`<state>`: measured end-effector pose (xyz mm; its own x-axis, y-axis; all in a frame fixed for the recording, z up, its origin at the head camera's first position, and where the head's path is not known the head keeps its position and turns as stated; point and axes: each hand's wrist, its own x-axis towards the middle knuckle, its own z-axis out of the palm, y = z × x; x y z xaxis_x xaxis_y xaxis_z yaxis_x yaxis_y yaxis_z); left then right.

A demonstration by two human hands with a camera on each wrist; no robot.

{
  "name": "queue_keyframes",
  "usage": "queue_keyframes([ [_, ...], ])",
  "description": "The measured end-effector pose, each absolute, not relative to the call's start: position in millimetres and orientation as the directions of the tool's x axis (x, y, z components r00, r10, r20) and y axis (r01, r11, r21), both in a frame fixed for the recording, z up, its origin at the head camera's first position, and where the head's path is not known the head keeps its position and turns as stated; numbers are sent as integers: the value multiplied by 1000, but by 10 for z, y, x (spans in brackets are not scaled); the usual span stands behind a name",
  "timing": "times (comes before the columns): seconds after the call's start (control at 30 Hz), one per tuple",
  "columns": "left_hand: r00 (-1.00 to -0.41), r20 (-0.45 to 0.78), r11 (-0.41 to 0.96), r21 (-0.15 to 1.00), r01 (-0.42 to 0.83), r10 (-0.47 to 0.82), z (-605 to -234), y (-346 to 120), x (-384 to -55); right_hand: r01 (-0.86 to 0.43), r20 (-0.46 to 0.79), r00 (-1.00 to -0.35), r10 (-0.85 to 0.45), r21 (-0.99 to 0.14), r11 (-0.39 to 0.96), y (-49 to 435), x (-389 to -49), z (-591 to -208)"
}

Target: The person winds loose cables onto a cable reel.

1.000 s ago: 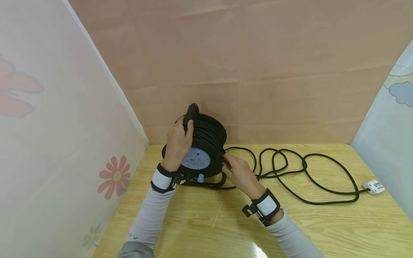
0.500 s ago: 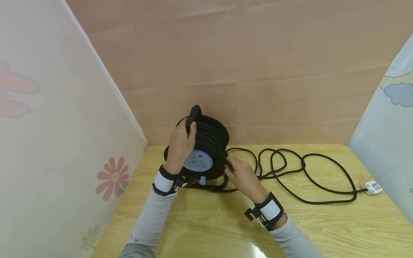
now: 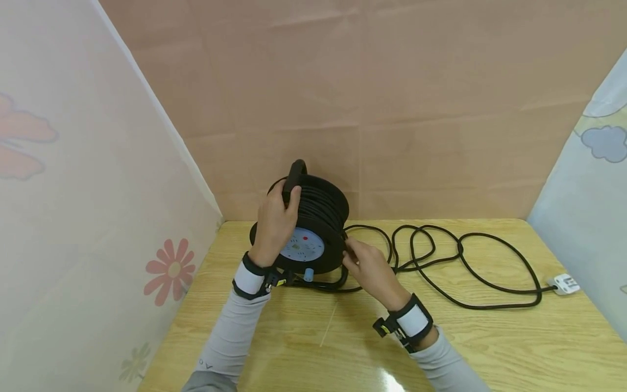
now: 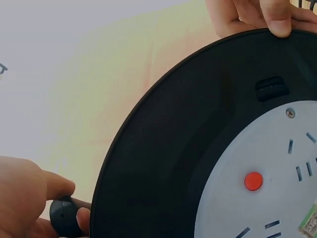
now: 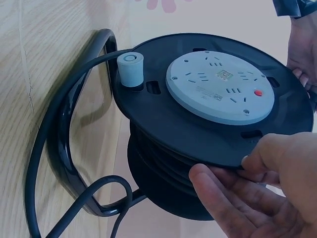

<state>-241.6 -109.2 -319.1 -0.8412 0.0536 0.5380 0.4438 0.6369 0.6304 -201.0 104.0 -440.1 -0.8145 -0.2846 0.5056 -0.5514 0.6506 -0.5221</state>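
A black cable reel [image 3: 320, 204] stands near the back wall, dark cord wound between its discs. My left hand [image 3: 274, 223] grips its top handle [image 3: 295, 177], fingers curled round it in the left wrist view. On the reel's right side, my right hand [image 3: 369, 264] pinches the front disc's rim; the right wrist view has the thumb [image 5: 260, 153] over the edge and fingers beneath it. The pale blue socket plate [image 5: 223, 87] carries a red button [image 4: 253, 181]. A light blue crank knob [image 5: 131, 72] sticks out of the disc.
Loose black cord [image 3: 490, 308] lies in loops over the wooden table [image 3: 343, 337] to the right, ending in a white plug [image 3: 565, 284]. The reel's tubular black stand [image 5: 64, 144] meets the tabletop. A brown backdrop [image 3: 392, 109] rises behind; a flowered sheet [image 3: 122, 218] borders the left.
The view has shifted slightly, so the reel and both hands sit a little further right in the frame. Both hands keep the same holds on the reel.
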Motion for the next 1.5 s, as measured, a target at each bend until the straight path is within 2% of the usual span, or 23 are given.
queue_keyframes([
  [0.2,-832,551,633,622,461,64,-3211,-1095,-2406,-502,423,-860,-285,-608,615,1140,-2010,-4420],
  [0.37,-825,561,650,600,465,73,-3216,-1119,-2336,-448,376,-890,-257,-623,641,1298,-2073,-4485],
  [0.5,-785,619,631,606,484,7,-3276,-1176,-2223,-411,367,-905,-218,-614,674,1370,-2160,-4639],
  [0.63,-718,690,568,629,531,-92,-3413,-1248,-2093,-393,334,-914,-229,-594,702,1336,-2218,-4807],
  [0.73,-711,692,513,660,549,-128,-3598,-1288,-2022,-375,282,-926,-252,-593,712,1274,-2255,-4920],
  [0.9,-822,553,444,776,449,-135,-4035,-1284,-1944,-338,217,-941,-260,-586,737,1195,-2302,-5058],
  [1.0,-892,433,447,828,338,-127,-4304,-1258,-1903,-353,234,-935,-266,-558,751,1164,-2320,-5107],
  [1.1,-939,326,482,843,236,-111,-4519,-1226,-1883,-379,278,-923,-266,-538,753,1157,-2328,-5126],
  [1.3,-987,148,589,804,83,-62,-4782,-1197,-1893,-401,325,-911,-254,-551,732,1164,-2340,-5133],
  [1.5,-999,37,631,775,35,9,-4910,-1165,-1953,-366,278,-931,-238,-672,644,1192,-2336,-5139],
])
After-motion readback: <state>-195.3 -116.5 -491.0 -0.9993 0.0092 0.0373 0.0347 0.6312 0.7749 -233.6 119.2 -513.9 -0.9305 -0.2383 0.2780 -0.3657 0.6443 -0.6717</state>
